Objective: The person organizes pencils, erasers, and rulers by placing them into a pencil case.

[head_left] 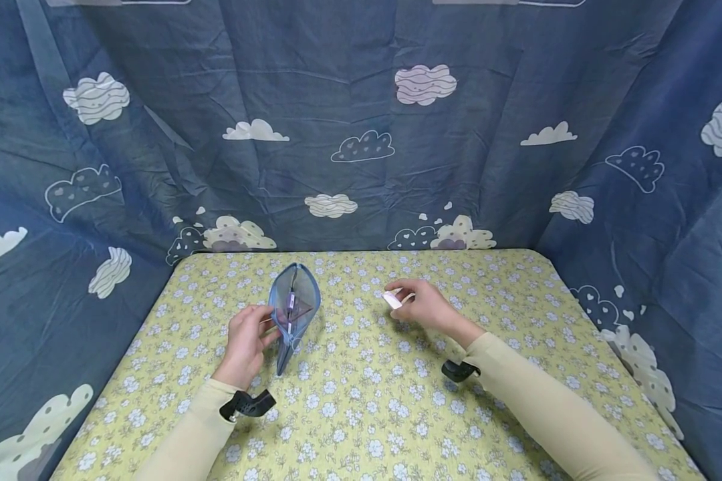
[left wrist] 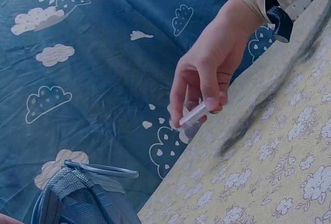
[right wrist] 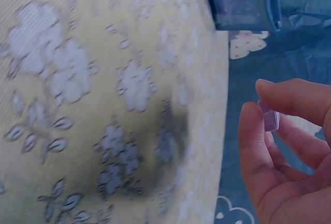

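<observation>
My left hand (head_left: 247, 344) grips the side of a blue mesh zipper pouch (head_left: 309, 300), fingers curled at its edge. The pouch stands with its mouth spread wide, and a slim purple-and-white item (head_left: 291, 302) shows inside. To the right of it, my right hand (head_left: 424, 306) pinches a small white rectangular block (head_left: 392, 300) between thumb and fingertips, above the cloth. In the right wrist view the block (right wrist: 270, 118) looks pale pinkish, its far part hidden by the fingers. A metal ring (left wrist: 111, 170) at the pouch's end shows in the left wrist view.
A yellow flowered cloth (head_left: 349, 407) covers the table. Dark blue curtains (head_left: 313, 67) with cloud prints hang at the back and both sides, close to the table's edges. Each wrist wears a black camera strap (head_left: 460, 371).
</observation>
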`<state>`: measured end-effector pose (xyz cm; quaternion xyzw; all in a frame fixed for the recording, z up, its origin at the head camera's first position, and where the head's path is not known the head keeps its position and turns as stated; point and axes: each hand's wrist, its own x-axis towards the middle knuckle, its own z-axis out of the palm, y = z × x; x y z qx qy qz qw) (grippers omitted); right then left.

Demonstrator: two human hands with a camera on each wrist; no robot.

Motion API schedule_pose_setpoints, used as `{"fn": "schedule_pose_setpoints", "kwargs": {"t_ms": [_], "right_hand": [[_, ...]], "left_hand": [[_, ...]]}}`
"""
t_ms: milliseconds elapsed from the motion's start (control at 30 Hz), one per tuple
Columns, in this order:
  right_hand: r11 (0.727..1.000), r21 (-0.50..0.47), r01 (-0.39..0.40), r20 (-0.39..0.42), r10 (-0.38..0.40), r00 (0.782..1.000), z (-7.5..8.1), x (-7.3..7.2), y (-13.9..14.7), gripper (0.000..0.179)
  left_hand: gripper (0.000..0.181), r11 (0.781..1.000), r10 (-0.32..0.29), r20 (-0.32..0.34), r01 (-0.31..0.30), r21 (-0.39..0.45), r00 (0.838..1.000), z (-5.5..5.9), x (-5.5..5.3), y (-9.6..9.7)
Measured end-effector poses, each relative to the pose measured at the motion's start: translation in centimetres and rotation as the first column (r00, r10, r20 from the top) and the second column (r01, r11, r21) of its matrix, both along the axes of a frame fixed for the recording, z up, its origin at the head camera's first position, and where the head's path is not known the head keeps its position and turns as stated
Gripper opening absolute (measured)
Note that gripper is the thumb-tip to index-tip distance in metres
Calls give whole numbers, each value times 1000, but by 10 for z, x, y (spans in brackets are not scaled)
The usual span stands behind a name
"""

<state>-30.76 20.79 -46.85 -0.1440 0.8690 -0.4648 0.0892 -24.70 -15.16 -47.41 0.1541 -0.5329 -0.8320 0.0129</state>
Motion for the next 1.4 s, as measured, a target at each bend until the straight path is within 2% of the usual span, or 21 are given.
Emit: {"fn": "schedule_pose_setpoints", "kwargs": {"t_ms": [200,400,500,767,1067,1400], "right_hand": [[1000,-25,-19,-14,18,1000,13,3,-7,52],[992,-123,-29,25,33,999,25,7,-14,42],[984,-173,-41,61,52,997,26,7,-18,35],[961,-272,-50,143,92,986,22,6,-29,35],[936,-350,-38,181,108,978,28,7,-40,36],[921,-385,-58,173,133,976,34,5,-49,34]], "left_hand": [[11,1000,-4,-1,4,-23,1000,0,-1,0],[10,1000,-9,-2,9,-25,1000,0,-1,0],[9,1000,-11,2,11,-25,1000,0,-1,0],[10,999,-18,13,18,-33,1000,-1,-1,0],[10,1000,-18,8,18,-25,1000,0,0,0],[11,1000,-15,15,15,-26,1000,0,1,0]]}}
